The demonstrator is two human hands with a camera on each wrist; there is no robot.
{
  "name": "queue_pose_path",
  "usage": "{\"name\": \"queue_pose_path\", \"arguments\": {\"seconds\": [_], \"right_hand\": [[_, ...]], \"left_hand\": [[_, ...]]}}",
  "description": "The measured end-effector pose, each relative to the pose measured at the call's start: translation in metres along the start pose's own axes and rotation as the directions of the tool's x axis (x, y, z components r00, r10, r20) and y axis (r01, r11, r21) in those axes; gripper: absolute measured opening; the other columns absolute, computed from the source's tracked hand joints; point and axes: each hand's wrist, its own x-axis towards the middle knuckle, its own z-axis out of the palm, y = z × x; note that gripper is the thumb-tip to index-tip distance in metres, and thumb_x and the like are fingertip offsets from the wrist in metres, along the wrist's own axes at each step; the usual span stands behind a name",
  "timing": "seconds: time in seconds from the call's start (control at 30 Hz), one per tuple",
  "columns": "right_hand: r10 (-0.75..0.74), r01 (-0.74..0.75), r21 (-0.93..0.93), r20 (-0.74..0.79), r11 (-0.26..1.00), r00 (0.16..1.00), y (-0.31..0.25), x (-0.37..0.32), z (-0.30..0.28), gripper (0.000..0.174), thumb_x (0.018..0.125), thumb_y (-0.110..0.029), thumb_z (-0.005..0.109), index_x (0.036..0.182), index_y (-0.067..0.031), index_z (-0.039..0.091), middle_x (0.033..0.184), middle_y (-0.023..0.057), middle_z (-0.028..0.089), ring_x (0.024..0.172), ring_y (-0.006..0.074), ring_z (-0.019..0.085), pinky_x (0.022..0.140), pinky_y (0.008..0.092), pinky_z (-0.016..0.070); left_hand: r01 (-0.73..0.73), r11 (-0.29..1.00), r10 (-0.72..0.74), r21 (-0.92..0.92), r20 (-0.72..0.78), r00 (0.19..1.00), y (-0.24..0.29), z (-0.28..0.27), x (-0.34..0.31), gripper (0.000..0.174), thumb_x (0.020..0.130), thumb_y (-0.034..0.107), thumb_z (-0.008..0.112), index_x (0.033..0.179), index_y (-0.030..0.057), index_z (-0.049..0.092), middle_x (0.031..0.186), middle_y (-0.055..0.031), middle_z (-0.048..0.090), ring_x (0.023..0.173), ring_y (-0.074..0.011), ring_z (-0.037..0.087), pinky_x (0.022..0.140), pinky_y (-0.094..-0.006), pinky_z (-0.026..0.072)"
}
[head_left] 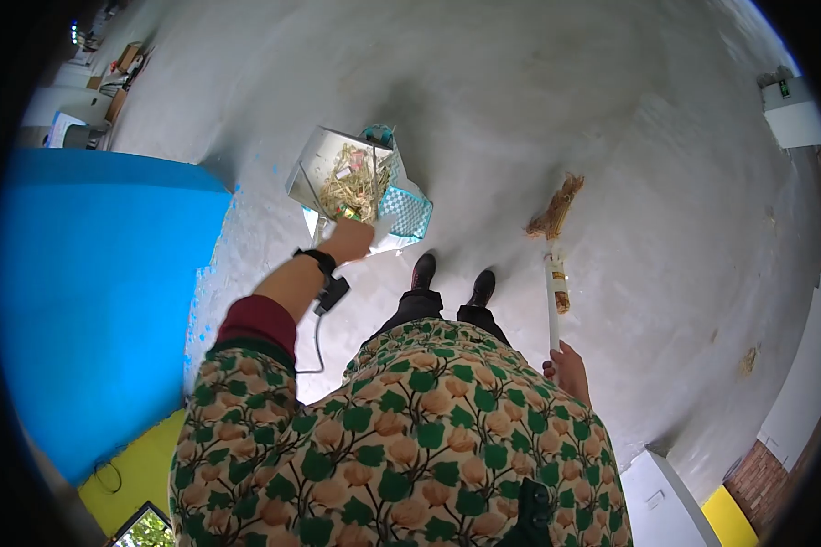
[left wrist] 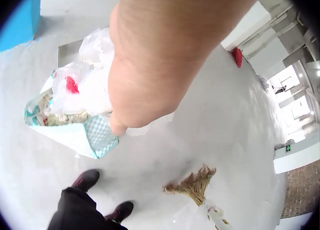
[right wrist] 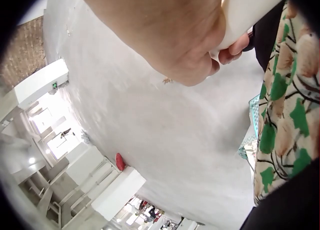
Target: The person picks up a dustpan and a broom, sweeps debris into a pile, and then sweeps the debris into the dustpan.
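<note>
My left hand [head_left: 348, 241] is over the near edge of a teal-and-white checkered bag [head_left: 405, 213], its fingers curled on thin white plastic. The left wrist view shows a white plastic bag [left wrist: 92, 92] with a red patch beside this hand [left wrist: 145, 85]; its fingertips are mostly hidden. Straw and scraps [head_left: 351, 182] lie by a grey metal panel [head_left: 312, 162] at the checkered bag. My right hand [head_left: 570, 372] grips the white handle [head_left: 553, 314] of a straw broom [head_left: 556, 211], whose bristles are on the floor. In the right wrist view, that hand [right wrist: 195, 52] curls round the handle [right wrist: 247, 15].
Both shoes [head_left: 424, 272] stand between the checkered bag and the broom. A large blue block [head_left: 109, 292] is on the left, a white box-like piece [head_left: 666, 506] at the lower right. Small bits of straw [head_left: 749, 360] lie on the grey floor at the right.
</note>
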Motion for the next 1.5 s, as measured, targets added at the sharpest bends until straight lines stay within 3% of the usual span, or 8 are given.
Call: {"name": "queue_pose_path", "arguments": {"seconds": [0.1, 0.2, 0.37, 0.47, 0.77, 0.87, 1.13, 1.5], "right_hand": [[0.016, -0.015, -0.042, 0.003, 0.999, 1.0, -0.003, -0.004, 0.004, 0.041, 0.074, -0.005, 0.034, 0.114, -0.0049, 0.024, 0.057, 0.0009, 0.032, 0.046, 0.0085, 0.032, 0.035, 0.0185, 0.0275], [0.014, -0.014, 0.01, 0.003, 1.0, 1.0, 0.0, 0.004, -0.003, 0.042, 0.073, -0.005, 0.036, 0.113, -0.0059, 0.025, 0.055, 0.0027, 0.035, 0.042, 0.009, 0.032, 0.033, 0.0201, 0.0286], [-0.006, 0.005, 0.069, 0.016, 0.998, 1.0, 0.003, 0.007, -0.005, 0.042, 0.072, -0.006, 0.038, 0.112, -0.0067, 0.026, 0.053, 0.0048, 0.038, 0.039, 0.0095, 0.033, 0.032, 0.0218, 0.03], [0.024, -0.024, 0.003, 0.024, 1.0, 0.999, -0.006, -0.002, 0.0, 0.04, 0.075, -0.005, 0.035, 0.113, -0.0034, 0.024, 0.062, 0.0033, 0.033, 0.049, 0.009, 0.032, 0.036, 0.0188, 0.0291], [0.012, -0.011, -0.077, 0.013, 0.997, 1.0, -0.009, -0.009, -0.002, 0.04, 0.074, -0.005, 0.036, 0.113, -0.005, 0.025, 0.057, 0.0008, 0.033, 0.045, 0.0082, 0.032, 0.036, 0.0181, 0.0288], [0.01, -0.009, -0.04, 0.024, 0.999, 1.0, -0.004, 0.001, -0.007, 0.04, 0.071, -0.007, 0.04, 0.11, -0.0061, 0.029, 0.053, 0.0034, 0.038, 0.039, 0.0092, 0.034, 0.032, 0.0218, 0.03], [-0.02, 0.022, -0.111, 0.019, 0.994, 1.0, -0.004, 0.002, -0.01, 0.041, 0.071, -0.008, 0.041, 0.11, -0.0057, 0.028, 0.05, 0.0021, 0.037, 0.038, 0.0092, 0.034, 0.031, 0.0219, 0.0302], [-0.034, 0.031, -0.222, -0.008, 0.975, 0.999, -0.006, -0.004, -0.01, 0.044, 0.07, -0.008, 0.042, 0.112, -0.0054, 0.027, 0.05, 0.0029, 0.037, 0.038, 0.0096, 0.035, 0.031, 0.0225, 0.03]], "left_hand": [[-0.023, 0.998, 0.018, -0.062, -0.083, 0.996, 0.039, 0.023, 0.013, 0.016, 0.053, 0.021, 0.058, 0.059, 0.0065, 0.054, 0.056, -0.0104, 0.054, 0.056, -0.0241, 0.054, 0.049, -0.0342, 0.0407], [0.02, 0.99, -0.016, -0.143, 0.033, 0.999, 0.067, 0.015, 0.022, 0.017, 0.056, 0.021, 0.056, 0.063, 0.0053, 0.056, 0.062, -0.0102, 0.055, 0.062, -0.0236, 0.055, 0.052, -0.0334, 0.0419], [-0.013, 0.98, 0.044, -0.2, 0.152, 0.987, 0.076, 0.012, 0.026, 0.023, 0.058, 0.025, 0.055, 0.067, 0.0039, 0.056, 0.068, -0.0117, 0.055, 0.067, -0.0242, 0.054, 0.055, -0.0332, 0.0426], [-0.03, 0.972, 0.076, -0.233, 0.193, 0.978, 0.084, 0.009, 0.026, 0.022, 0.059, 0.023, 0.054, 0.07, 0.0038, 0.056, 0.071, -0.0123, 0.055, 0.069, -0.0247, 0.054, 0.056, -0.0334, 0.0427], [-0.001, 0.981, 0.057, -0.195, 0.281, 0.958, 0.103, 0.016, 0.012, 0.024, 0.061, 0.024, 0.051, 0.074, 0.0049, 0.057, 0.076, -0.0107, 0.055, 0.072, -0.0253, 0.054, 0.058, -0.0352, 0.0427], [0.015, 0.979, 0.052, -0.204, 0.316, 0.947, 0.102, 0.014, 0.009, 0.026, 0.061, 0.026, 0.05, 0.075, 0.0053, 0.057, 0.078, -0.0101, 0.055, 0.072, -0.0243, 0.054, 0.058, -0.0352, 0.0426], [0.164, 0.968, -0.088, -0.189, 0.355, 0.931, 0.11, 0.024, 0.005, 0.022, 0.056, 0.016, 0.05, 0.074, 0.008, 0.058, 0.077, -0.0091, 0.056, 0.072, -0.0235, 0.054, 0.057, -0.0339, 0.0425], [0.243, 0.95, -0.168, -0.194, 0.339, 0.926, 0.117, 0.021, -0.04, 0.022, 0.059, 0.025, 0.049, 0.071, 0.0084, 0.057, 0.073, -0.0102, 0.056, 0.068, -0.0232, 0.054, 0.057, -0.0334, 0.0429]]}}
